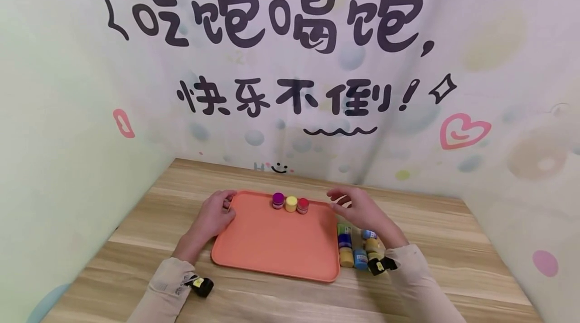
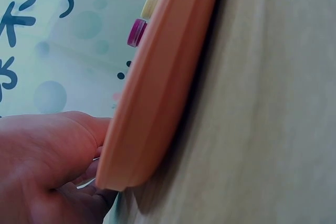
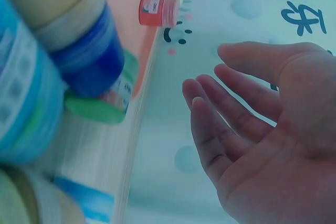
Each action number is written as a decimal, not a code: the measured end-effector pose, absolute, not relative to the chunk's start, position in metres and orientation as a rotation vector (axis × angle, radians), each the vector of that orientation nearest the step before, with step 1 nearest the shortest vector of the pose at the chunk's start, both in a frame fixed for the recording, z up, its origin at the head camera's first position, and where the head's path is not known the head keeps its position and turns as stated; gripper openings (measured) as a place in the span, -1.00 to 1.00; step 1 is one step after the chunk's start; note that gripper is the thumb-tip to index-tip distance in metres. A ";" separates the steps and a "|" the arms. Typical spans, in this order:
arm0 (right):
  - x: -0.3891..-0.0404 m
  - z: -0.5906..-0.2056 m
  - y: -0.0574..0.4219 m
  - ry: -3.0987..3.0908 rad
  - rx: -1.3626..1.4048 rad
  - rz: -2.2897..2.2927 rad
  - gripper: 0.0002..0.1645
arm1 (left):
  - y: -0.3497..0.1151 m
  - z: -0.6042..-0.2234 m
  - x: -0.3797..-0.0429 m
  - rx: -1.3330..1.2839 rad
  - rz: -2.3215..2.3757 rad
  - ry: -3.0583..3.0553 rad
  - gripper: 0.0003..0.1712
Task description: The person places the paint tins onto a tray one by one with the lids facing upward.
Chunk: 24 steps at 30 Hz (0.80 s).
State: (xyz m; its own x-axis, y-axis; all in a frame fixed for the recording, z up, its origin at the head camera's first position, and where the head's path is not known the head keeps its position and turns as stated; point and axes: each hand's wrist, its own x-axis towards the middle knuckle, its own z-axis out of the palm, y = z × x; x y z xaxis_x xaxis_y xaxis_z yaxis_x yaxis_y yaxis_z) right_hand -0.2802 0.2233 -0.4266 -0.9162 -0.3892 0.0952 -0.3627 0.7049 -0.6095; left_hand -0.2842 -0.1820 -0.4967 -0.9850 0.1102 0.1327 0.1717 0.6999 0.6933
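An orange tray lies on the wooden table. Along its far side stand three small jars: a purple-lidded one, a yellow one and a red one. My left hand holds the tray's far left corner; in the left wrist view its thumb lies at the rim, with the other fingers partly hidden behind the corner. Over the far right corner hovers my right hand, fingers loosely bent. The right wrist view shows nothing in that hand.
Right of the tray, under my right forearm, several more jars stand close together, among them a dark blue one, a light blue one and a tan one. A printed curtain hangs behind the table's far edge.
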 end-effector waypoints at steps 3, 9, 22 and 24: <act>-0.278 -0.426 0.230 2.847 -0.677 -1.011 -0.64 | -0.182 -0.497 -0.284 -0.235 -1.165 -2.820 -0.43; -0.274 -0.427 0.239 2.825 -0.721 -0.967 -0.64 | -0.182 -0.497 -0.284 -0.248 -1.149 -2.815 -0.43; -0.267 -0.435 0.252 2.757 -0.663 -0.891 -0.67 | -0.182 -0.498 -0.285 -0.256 -1.155 -2.793 -0.43; -0.266 -0.437 0.253 2.739 -0.652 -0.884 -0.67 | -0.182 -0.498 -0.285 -0.256 -1.157 -2.794 -0.43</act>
State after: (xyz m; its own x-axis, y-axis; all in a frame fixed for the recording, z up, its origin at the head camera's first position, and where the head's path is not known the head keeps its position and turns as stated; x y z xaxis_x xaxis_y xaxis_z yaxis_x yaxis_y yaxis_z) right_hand -0.2664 0.2534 -0.4367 -0.8851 -0.4633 -0.0452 -0.3495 0.7256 -0.5928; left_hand -0.2845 -0.1817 -0.4976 -0.9802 0.1144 0.1618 0.1953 0.6961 0.6908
